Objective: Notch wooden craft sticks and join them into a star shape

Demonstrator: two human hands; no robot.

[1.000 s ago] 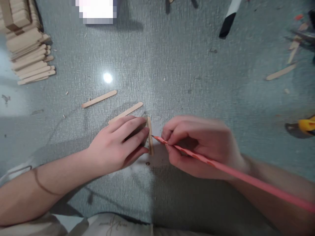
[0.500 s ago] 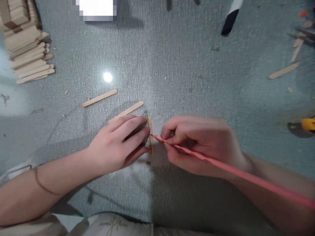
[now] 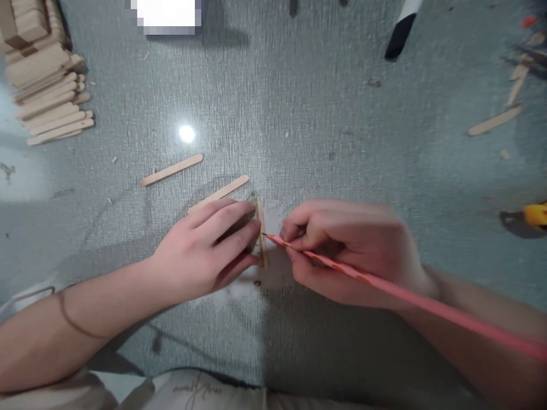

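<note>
Pencil point to wood, my right hand [image 3: 346, 250] pinches a long pink pencil [image 3: 384, 286] near its sharpened end. The tip touches or nearly touches a short upright wooden craft stick [image 3: 262, 250]. My left hand [image 3: 205, 247] is bent over the stick's left side, fingertips pressing at its edge. Beneath those fingers, along the stick, shows a thin strip with small marks that looks like a ruler [image 3: 257, 247]; most of it is hidden. Another craft stick [image 3: 224, 192] lies just above my left hand, partly covered by it.
A loose craft stick [image 3: 172, 170] lies farther left. Stacked craft sticks [image 3: 51, 99] fill the upper left. A black-and-white marker-like object [image 3: 401, 34] lies at the top. To the right are a stick [image 3: 493, 121] and a yellow object [image 3: 536, 216], cut off by the frame.
The pencil tip and my right hand have shifted very slightly right. My left hand and the stick stay in place.
</note>
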